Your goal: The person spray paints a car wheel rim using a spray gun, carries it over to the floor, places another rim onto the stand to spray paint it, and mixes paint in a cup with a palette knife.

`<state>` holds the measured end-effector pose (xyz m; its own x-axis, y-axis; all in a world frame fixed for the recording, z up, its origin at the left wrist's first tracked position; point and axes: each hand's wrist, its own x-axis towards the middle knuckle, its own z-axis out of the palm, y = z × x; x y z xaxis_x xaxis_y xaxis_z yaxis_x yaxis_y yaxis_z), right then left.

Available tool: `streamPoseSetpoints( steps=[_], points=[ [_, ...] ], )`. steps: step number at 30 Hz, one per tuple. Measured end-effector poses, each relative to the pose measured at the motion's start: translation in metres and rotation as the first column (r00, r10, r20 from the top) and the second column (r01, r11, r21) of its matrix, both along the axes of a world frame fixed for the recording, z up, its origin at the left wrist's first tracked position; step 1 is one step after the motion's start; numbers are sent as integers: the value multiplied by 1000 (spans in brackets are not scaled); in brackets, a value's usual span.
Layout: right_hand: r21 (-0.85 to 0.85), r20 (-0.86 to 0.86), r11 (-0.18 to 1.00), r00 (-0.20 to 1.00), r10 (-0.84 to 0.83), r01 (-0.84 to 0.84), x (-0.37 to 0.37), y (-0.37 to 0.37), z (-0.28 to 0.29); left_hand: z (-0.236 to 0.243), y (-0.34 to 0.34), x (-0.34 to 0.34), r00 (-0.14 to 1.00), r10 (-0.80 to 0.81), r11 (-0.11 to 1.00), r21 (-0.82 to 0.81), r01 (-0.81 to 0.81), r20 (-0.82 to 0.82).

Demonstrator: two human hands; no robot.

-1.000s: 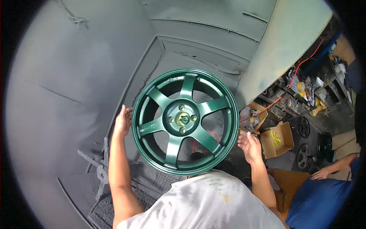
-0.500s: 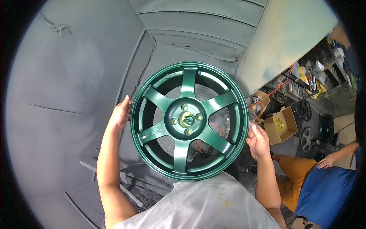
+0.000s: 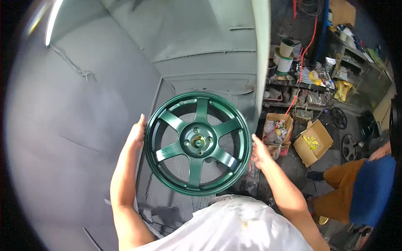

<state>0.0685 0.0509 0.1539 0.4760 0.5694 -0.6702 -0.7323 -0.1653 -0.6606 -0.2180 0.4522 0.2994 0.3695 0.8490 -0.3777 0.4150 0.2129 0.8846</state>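
Gripping one green six-spoke wheel point(image 3: 197, 143) by its rim: left hand point(image 3: 136, 135); right hand point(image 3: 259, 151); fingers closed on it.

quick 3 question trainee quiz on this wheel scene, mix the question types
1. True or false: both hands grip the green six-spoke alloy wheel by its spokes.
2. Which lies nearest the right hand? A) open cardboard boxes B) a blue bucket C) a ladder
3. What colour is the person's shirt?

Key:
1. False: the left hand and right hand press on opposite sides of the rim.
2. A, the open cardboard boxes on the floor.
3. White.
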Motion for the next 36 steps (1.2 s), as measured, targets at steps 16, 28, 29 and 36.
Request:
streamPoseSetpoints(
  steps=[16,28,29,36],
  points=[
    [158,207,901,879,-430,404,-123,-183,94,125,-113,36,907,-417,900,114,421,-58],
    [161,433,467,363,-825,870,-350,-7,105,16,86,98,603,-778,613,1,790,173],
    [166,439,426,320,-839,889,-360,3,100,13,87,105,567,-807,578,26,815,162],
    [273,525,254,78,-847,928,-402,30,103,9,67,173,353,-909,365,16,931,220]
  ],
)
